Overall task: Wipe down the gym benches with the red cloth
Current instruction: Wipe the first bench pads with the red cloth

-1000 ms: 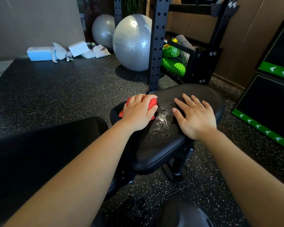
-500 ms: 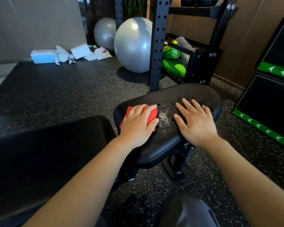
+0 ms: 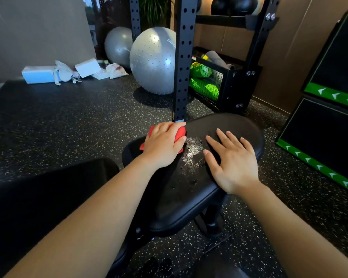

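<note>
We've got a single view here, a wide-angle camera up on the person's head, facing forward and tilted down. The black padded worktop (image 3: 219, 125) sits dead centre and close, within arm's reach. Both forearms run up from the bottom edge to the left hand (image 3: 165, 145) and right hand (image 3: 233, 163) on it. Beyond the worktop we catch the rack upright (image 3: 182, 57) and a grey ball (image 3: 153, 61), further off. Right of the worktop, green-edged boxes (image 3: 325, 133) fill the frame edge. On the near side of the worktop we look steeply down on speckled floor (image 3: 179, 251).
</note>
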Available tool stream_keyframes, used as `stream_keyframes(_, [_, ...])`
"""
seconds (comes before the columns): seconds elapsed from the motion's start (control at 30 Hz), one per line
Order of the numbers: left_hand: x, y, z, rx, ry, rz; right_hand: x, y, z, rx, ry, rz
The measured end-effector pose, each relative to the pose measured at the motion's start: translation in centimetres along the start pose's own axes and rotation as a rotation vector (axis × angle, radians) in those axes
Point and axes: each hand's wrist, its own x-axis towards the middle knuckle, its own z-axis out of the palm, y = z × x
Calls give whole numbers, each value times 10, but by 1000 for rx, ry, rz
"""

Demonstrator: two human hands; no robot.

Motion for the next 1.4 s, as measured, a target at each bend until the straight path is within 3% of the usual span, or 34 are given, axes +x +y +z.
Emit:
stream_keyframes(0.3, [55, 0, 10, 5, -41, -70, 2, 1, 0, -2, 7, -7])
stream_keyframes(0.77, [-42, 17, 2, 8, 7, 78, -1, 3, -6, 24, -80, -27])
stream_keyframes(1.1, [21, 30, 13, 15, -16, 59, 19, 29, -1, -7, 40, 42])
stream_keyframes(1.4, [61, 38, 18, 17, -64, 25, 21, 30, -2, 16, 34, 54])
